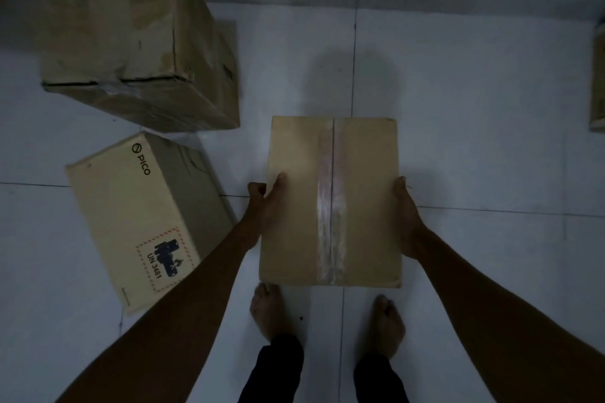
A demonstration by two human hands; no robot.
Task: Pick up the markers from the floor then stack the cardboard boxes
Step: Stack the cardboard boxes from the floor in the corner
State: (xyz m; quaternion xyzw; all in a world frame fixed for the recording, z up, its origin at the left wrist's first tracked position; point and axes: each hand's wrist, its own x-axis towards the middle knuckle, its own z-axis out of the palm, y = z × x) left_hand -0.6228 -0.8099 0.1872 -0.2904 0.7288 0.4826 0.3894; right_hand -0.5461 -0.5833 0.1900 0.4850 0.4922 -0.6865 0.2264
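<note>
A plain cardboard box (294, 203) with a taped seam down its top is held in front of me, above the floor. My left hand (262, 203) grips its left edge with the thumb on top. My right hand (407, 216) grips its right edge. A box (131, 216) printed PICO and UN 3481 lies on the floor to the left. A larger worn box (131, 42) stands behind it at the upper left. No markers are in view.
My bare feet (268, 311) stand on the white tiled floor (474, 124) just below the held box. Part of another cardboard box (598, 82) shows at the right edge. A wall base runs along the top.
</note>
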